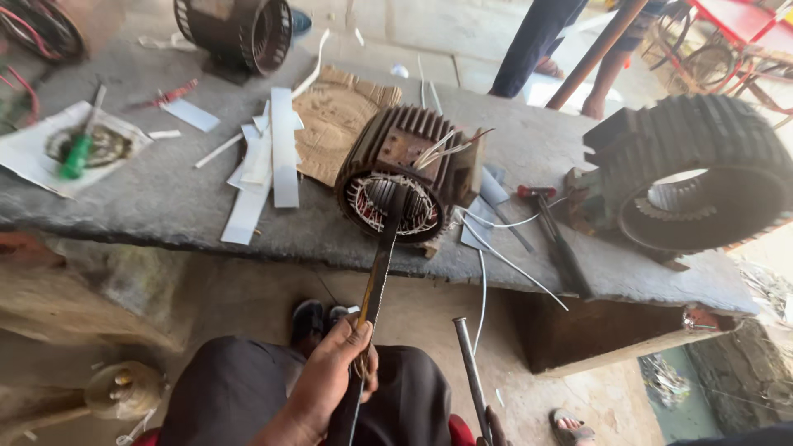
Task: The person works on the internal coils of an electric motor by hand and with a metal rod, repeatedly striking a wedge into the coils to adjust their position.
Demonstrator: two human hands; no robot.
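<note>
Seated person at a low stone worktop [165, 198], seen from above. The left hand [330, 376] has its grip closed around the lower end of a long, flat, dark metal strip [382, 264], thumb on top and fingers wrapped beneath. The strip rises from the hand, which is above the person's lap, to the worktop's near edge, where its upper end enters the open bore of a small ribbed motor stator [396, 182]. The stator lies on its side near the front edge, its mouth facing the person, with copper windings visible inside and pale wire leads [438, 149] sticking out of its top. The right hand [493, 431] shows only at the bottom edge of the frame; its grip appears closed on the lower end of a thin grey metal rod [469, 363] that points up toward the worktop without reaching it, though the fingers are mostly cut off. To the right of the stator lie a red-tipped hand tool [549, 227] and a larger finned motor housing [702, 182]. To its left lie a piece of brown cardboard [334, 116] and loose strips of white insulating paper [268, 157]; farther left, a green-handled screwdriver [78, 153] rests on a sheet. Another dark motor casing [235, 33] stands at the far edge. A second person's legs [545, 41] appear beyond the worktop.
</note>
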